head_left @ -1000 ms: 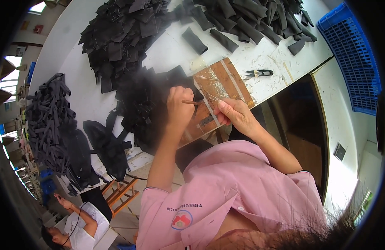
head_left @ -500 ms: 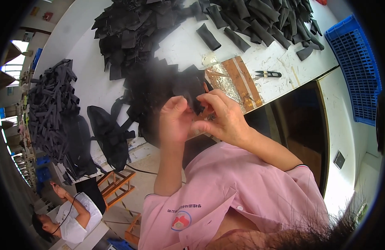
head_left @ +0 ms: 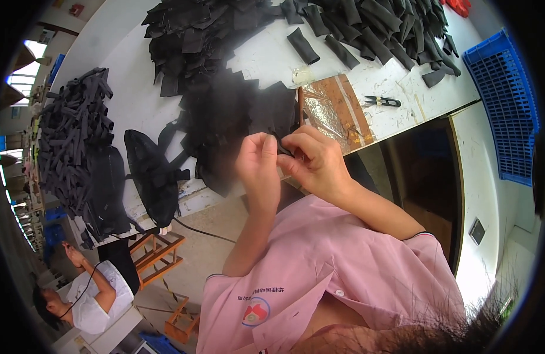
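Note:
My left hand (head_left: 259, 168) and my right hand (head_left: 312, 160) meet over the near edge of the white table (head_left: 136, 103), fingertips together. Both pinch a small black fabric piece (head_left: 282, 147), mostly hidden between the fingers. Just behind the hands lies a loose heap of black fabric pieces (head_left: 237, 112). A brown taped board (head_left: 334, 109) lies on the table right of the heap, close to my right hand.
More black fabric piles (head_left: 196, 35) and rolled strips (head_left: 373, 29) cover the far table. Small snips (head_left: 380, 101) lie right of the board. A blue crate (head_left: 500, 100) stands at the right. A stack of black strips (head_left: 72, 147) and a black bag (head_left: 151, 174) lie left. A person in white (head_left: 89, 295) sits lower left.
My hands have come off the brown board toward me and closed together on the black piece. The view has shifted, so the table sits a little lower in the picture.

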The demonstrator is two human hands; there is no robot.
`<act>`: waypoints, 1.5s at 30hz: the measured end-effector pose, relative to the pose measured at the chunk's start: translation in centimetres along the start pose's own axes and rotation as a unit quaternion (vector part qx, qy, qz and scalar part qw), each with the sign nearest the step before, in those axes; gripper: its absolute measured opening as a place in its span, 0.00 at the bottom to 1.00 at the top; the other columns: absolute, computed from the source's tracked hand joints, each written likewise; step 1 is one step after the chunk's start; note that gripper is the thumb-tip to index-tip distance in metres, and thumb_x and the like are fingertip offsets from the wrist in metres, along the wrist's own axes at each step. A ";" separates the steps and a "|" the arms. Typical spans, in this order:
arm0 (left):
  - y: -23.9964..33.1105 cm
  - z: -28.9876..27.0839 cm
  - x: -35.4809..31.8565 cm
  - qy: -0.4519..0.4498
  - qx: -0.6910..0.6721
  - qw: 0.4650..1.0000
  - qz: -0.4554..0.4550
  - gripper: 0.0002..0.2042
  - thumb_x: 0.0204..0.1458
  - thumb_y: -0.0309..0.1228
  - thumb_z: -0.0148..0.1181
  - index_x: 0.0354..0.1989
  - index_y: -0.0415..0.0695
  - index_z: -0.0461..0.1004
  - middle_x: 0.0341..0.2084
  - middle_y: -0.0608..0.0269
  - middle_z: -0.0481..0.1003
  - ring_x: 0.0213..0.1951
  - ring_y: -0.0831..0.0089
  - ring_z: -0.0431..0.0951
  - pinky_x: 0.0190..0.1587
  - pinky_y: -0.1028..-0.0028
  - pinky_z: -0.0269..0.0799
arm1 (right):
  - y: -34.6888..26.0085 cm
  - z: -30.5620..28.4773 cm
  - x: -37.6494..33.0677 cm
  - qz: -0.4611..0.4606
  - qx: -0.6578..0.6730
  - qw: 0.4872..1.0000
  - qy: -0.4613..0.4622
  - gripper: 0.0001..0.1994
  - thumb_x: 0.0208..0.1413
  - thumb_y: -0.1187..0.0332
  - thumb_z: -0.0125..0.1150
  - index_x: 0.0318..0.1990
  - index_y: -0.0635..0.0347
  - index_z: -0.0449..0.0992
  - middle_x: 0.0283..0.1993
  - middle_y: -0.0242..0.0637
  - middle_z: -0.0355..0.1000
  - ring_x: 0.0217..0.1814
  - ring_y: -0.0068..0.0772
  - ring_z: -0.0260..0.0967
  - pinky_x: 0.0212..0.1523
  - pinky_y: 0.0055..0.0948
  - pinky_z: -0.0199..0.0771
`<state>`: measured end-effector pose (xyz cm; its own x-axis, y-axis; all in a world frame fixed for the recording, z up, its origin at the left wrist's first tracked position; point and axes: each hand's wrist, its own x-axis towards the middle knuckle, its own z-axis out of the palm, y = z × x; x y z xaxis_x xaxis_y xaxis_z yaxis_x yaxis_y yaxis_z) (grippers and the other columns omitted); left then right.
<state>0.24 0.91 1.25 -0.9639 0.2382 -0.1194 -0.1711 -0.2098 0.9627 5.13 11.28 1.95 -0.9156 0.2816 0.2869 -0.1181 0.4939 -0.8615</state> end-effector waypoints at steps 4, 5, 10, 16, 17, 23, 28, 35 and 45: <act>1.2 -1.0 -0.1 -0.079 0.115 0.986 0.094 0.04 0.52 0.25 0.51 0.27 0.38 0.67 0.20 0.73 0.64 0.23 0.88 0.61 0.25 0.87 0.58 | 0.0 -0.7 0.1 0.049 0.103 0.993 -0.040 0.11 0.41 0.72 0.63 0.32 0.67 0.71 0.24 0.35 0.64 0.22 0.27 0.65 0.21 0.24 0.64; 1.5 -1.2 -0.1 -0.099 0.165 0.975 0.114 0.03 0.49 0.23 0.52 0.27 0.38 0.68 0.21 0.69 0.67 0.24 0.84 0.64 0.27 0.84 0.61 | -0.1 -0.8 0.0 0.090 0.207 0.973 -0.045 0.11 0.41 0.72 0.63 0.32 0.67 0.71 0.23 0.34 0.64 0.22 0.25 0.65 0.21 0.23 0.64; 1.2 -0.7 -0.7 -0.070 0.352 0.906 0.224 0.02 0.44 0.21 0.54 0.26 0.38 0.68 0.22 0.59 0.70 0.24 0.70 0.71 0.27 0.77 0.66 | 0.8 -1.2 -0.5 0.078 0.157 0.984 -0.043 0.09 0.41 0.73 0.62 0.30 0.67 0.72 0.23 0.35 0.65 0.22 0.28 0.66 0.22 0.24 0.64; -1.9 0.0 -0.9 0.040 0.230 0.944 0.232 0.09 0.45 0.19 0.54 0.35 0.37 0.63 0.22 0.61 0.73 0.14 0.83 0.65 0.17 0.86 0.61 | 1.1 0.5 -0.7 0.021 -0.050 0.995 0.088 0.05 0.38 0.78 0.58 0.27 0.66 0.73 0.24 0.42 0.67 0.23 0.42 0.66 0.23 0.30 0.66; -1.8 0.2 -0.9 0.020 0.084 0.992 0.094 0.11 0.45 0.18 0.54 0.37 0.37 0.62 0.22 0.61 0.73 0.13 0.85 0.63 0.15 0.87 0.57 | 2.0 0.7 -0.7 0.048 -0.034 0.992 0.110 0.06 0.36 0.78 0.57 0.27 0.65 0.73 0.23 0.42 0.66 0.23 0.41 0.66 0.24 0.29 0.67; 0.0 -0.8 -0.3 -0.170 -0.136 0.965 -0.148 0.14 0.40 0.15 0.49 0.39 0.36 0.63 0.26 0.63 0.68 0.15 0.88 0.58 0.15 0.88 0.50 | 3.1 -1.1 -0.7 0.319 0.373 0.871 -0.019 0.03 0.42 0.77 0.59 0.27 0.64 0.73 0.21 0.31 0.66 0.21 0.22 0.62 0.19 0.18 0.60; -3.0 -0.4 0.1 -0.052 0.090 0.993 0.060 0.10 0.40 0.14 0.49 0.34 0.34 0.66 0.24 0.65 0.69 0.17 0.89 0.62 0.16 0.88 0.53 | 3.3 -0.9 -1.4 0.367 0.648 0.656 -0.122 0.04 0.46 0.72 0.60 0.25 0.60 0.72 0.20 0.25 0.62 0.20 0.16 0.52 0.20 0.15 0.53; -0.7 0.1 -0.4 -0.114 -0.139 0.981 -0.079 0.17 0.42 0.13 0.47 0.44 0.33 0.61 0.27 0.53 0.73 0.12 0.88 0.60 0.12 0.89 0.50 | 4.0 -1.2 -1.4 0.322 0.553 0.763 -0.090 0.09 0.51 0.65 0.56 0.24 0.57 0.68 0.20 0.26 0.62 0.20 0.16 0.56 0.23 0.14 0.58; 1.9 0.9 -2.3 -0.147 0.039 0.987 0.052 0.11 0.47 0.18 0.51 0.41 0.33 0.67 0.26 0.61 0.73 0.17 0.88 0.64 0.17 0.88 0.57 | 1.6 -3.2 -0.2 0.112 0.491 0.860 -0.084 0.08 0.50 0.67 0.57 0.26 0.62 0.69 0.36 0.32 0.63 0.34 0.19 0.59 0.34 0.16 0.60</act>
<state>2.29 0.83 3.52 -0.8729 0.4857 0.0460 -0.0462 -0.1761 0.9833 6.39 14.70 1.83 -0.9905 0.1157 0.0741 -0.1236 -0.5140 -0.8488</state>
